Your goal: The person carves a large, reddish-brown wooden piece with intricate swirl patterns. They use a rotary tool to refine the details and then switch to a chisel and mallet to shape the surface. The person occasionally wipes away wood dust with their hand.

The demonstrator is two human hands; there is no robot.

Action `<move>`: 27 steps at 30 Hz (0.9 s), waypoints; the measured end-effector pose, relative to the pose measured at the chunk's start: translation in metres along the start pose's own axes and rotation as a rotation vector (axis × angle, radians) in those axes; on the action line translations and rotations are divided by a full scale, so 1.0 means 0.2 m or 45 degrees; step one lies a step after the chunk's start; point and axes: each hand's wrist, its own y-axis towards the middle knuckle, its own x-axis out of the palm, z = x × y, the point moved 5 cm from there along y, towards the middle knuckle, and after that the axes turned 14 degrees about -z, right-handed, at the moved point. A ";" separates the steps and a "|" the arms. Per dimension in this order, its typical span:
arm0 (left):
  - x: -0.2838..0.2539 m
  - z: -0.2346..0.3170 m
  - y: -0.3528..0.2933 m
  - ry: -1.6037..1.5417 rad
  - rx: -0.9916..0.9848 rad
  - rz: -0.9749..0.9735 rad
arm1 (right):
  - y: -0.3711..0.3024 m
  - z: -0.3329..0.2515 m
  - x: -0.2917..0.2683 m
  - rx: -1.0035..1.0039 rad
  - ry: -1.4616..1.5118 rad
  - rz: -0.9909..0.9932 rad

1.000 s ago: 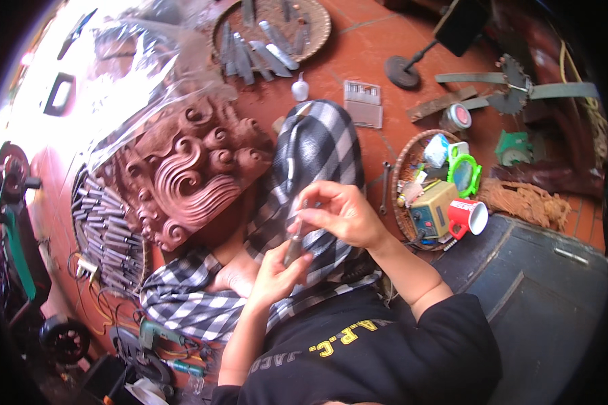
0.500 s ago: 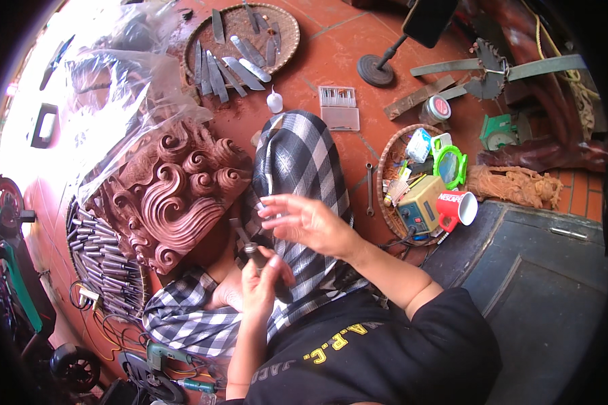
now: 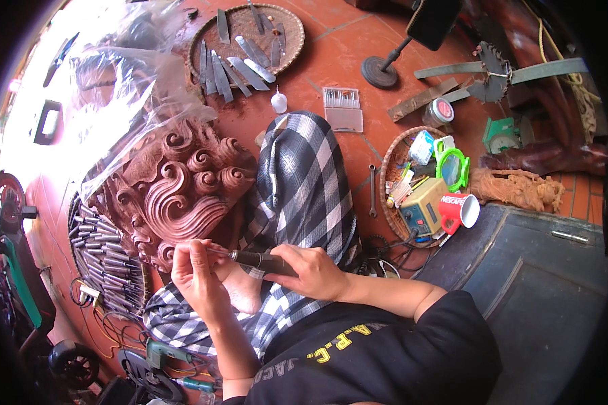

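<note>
My right hand (image 3: 314, 271) is wrapped round the dark handle of a carving chisel (image 3: 255, 260), held nearly level above my lap with its metal collar toward the left. My left hand (image 3: 199, 278) is closed at the chisel's blade end, thumb and fingers pinched together there; the blade itself is mostly hidden by the fingers. Just beyond my left hand lies a reddish-brown wood carving (image 3: 182, 202) with deep scrolls and flowing grooves, leaning beside my legs. My crossed legs are in checked black-and-white cloth (image 3: 307, 175).
Many chisels (image 3: 108, 253) fill a basket at left, beside cables and a green power tool (image 3: 165, 352). Flat blades lie on a round woven tray (image 3: 294, 50). At right, another basket (image 3: 387, 162) holds a control box (image 3: 422, 209) and red mug (image 3: 456, 210). A phone stand (image 3: 380, 71) stands farther off.
The chisel has passed from my left hand to my right, turning from upright to nearly level. My right hand has come down from open onto the handle; my left moved to the blade end.
</note>
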 end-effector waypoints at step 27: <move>-0.06 -0.15 -0.04 -0.318 -0.266 -0.255 | -0.13 -0.05 0.30 0.565 2.157 -0.822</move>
